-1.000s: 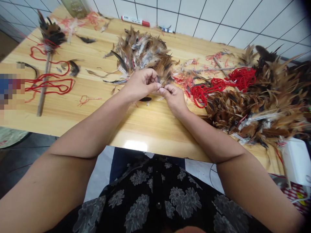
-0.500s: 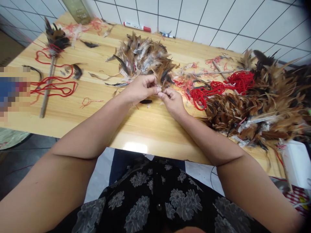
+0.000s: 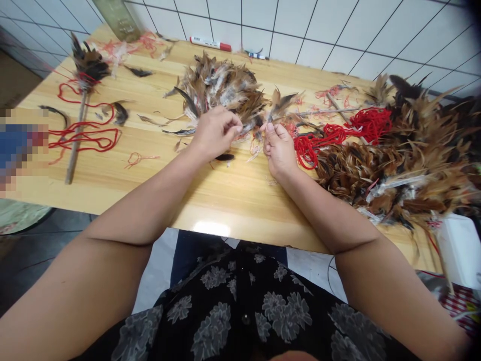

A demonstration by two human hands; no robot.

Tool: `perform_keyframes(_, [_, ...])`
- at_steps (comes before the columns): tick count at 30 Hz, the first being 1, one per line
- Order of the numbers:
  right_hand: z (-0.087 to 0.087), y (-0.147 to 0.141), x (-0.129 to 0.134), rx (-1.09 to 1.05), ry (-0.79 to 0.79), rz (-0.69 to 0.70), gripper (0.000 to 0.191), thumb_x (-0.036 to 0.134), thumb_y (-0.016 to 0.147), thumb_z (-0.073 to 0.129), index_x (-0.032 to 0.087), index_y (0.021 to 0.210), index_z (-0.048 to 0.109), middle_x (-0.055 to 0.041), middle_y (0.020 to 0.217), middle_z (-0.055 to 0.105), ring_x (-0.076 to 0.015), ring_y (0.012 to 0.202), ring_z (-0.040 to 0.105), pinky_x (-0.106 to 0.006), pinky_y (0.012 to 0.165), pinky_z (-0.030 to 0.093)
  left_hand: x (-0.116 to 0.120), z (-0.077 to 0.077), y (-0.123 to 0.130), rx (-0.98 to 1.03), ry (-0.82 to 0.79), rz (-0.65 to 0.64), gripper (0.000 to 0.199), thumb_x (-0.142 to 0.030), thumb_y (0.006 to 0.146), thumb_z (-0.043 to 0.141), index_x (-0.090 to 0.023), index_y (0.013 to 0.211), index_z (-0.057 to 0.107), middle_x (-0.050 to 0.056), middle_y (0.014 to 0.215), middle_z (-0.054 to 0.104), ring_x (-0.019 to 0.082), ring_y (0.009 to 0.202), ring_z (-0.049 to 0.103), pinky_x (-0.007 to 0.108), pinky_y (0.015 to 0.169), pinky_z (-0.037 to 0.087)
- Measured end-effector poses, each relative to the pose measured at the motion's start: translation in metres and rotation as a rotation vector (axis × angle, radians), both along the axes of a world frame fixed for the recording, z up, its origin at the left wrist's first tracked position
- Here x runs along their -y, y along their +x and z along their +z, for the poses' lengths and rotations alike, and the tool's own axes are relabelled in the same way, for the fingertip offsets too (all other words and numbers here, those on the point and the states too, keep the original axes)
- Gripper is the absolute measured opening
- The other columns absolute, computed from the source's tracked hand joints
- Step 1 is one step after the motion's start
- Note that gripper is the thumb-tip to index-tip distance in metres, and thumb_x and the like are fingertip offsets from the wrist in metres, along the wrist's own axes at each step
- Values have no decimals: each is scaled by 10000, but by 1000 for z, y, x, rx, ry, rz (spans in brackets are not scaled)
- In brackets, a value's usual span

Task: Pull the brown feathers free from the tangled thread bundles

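My right hand (image 3: 280, 148) pinches a small bunch of feathers (image 3: 281, 104) by its base, with the brown and dark tips pointing up and away from me. To its left, my left hand (image 3: 218, 129) is closed, thumb against curled fingers; whatever they may hold is too small to make out. Just beyond that hand lies a round heap of brown, black and whitish feathers (image 3: 229, 82). A dark loose feather (image 3: 225, 157) rests on the wood below the left fingers. Pale scraps (image 3: 255, 150) lie between the two hands.
Red cord (image 3: 370, 125) and a big pile of brown feathers (image 3: 361, 175) occupy the right side. At left lies a stick topped with dark feathers (image 3: 77, 135), crossed by red cord. A red-capped marker (image 3: 210, 43) is by the tiled wall; a white box (image 3: 460, 250) stands front right.
My hands, together before, have moved apart. The right one has shifted right and up with the feather bunch, which now stands clear of the heap. The left hand has risen slightly.
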State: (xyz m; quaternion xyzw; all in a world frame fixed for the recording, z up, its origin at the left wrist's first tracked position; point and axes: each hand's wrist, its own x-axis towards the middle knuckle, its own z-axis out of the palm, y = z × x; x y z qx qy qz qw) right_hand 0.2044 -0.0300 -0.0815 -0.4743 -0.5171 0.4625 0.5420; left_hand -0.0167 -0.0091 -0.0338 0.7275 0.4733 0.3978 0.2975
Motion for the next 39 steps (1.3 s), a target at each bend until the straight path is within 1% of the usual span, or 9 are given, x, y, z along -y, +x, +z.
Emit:
perform_keyframes(5, [3,-7,3,-56,-46,-14,764,1047,1037,739,286,1003,684,57,787,513,-146,721,488,-303,678,479,-16,-24,19,-192,17,-32,209,-245,867,915,-280,911,714,144,1120,732,490,1442,678,572,1358,495])
perform_keyframes(10, [9,-11,7,-70,-56,-7,760,1038,1011,790,295,953,644,81,740,428,-130,664,407,-291,612,404,-22,-26,24,-307,14,-1,295,-158,888,852,-276,865,583,197,1207,757,542,1541,664,632,1430,436])
perform_keyframes(14, [16,-11,10,-110,-107,-45,733,987,1021,835,288,914,641,85,711,435,-128,668,403,-283,628,407,-11,-18,12,-170,-55,0,319,-124,869,900,-268,873,616,107,1018,730,461,1383,735,532,1315,511])
perform_keyframes(18, [23,-13,13,-79,-102,-71,670,898,1045,883,279,889,679,46,752,574,-158,784,583,-292,741,529,0,-8,5,105,-163,46,261,-110,976,851,-260,908,649,16,860,704,267,939,706,391,963,556])
perform_keyframes(22, [22,-13,14,-36,-67,-77,607,787,1044,941,260,850,711,21,791,649,-193,927,689,-324,894,592,4,-3,11,393,-331,-32,329,-70,967,919,-256,922,651,-21,762,667,214,768,703,343,782,553])
perform_keyframes(25, [16,-13,13,2,-47,-64,546,684,1063,955,246,831,727,17,824,680,-198,956,689,-346,969,588,7,-1,16,461,-411,-58,341,-5,925,944,-240,943,698,-21,754,690,208,759,740,322,759,585])
perform_keyframes(28, [11,-12,13,39,-36,-41,468,542,1089,956,239,813,731,15,858,702,-197,965,674,-348,990,565,12,3,17,489,-405,-67,311,-38,955,975,-229,943,730,-7,791,727,217,805,780,325,784,624])
perform_keyframes(32, [6,-12,13,104,-45,-35,550,416,1116,943,238,709,618,41,768,554,-169,862,549,-326,888,485,19,6,20,495,-381,-102,334,-113,935,1048,-224,896,735,2,834,765,222,853,791,323,808,649])
perform_keyframes(39, [9,-11,12,101,-32,70,661,652,1063,992,248,718,598,51,732,527,-148,790,496,-318,801,460,22,7,24,475,-398,-80,400,-159,861,1134,-210,856,737,7,868,798,233,916,813,325,873,650])
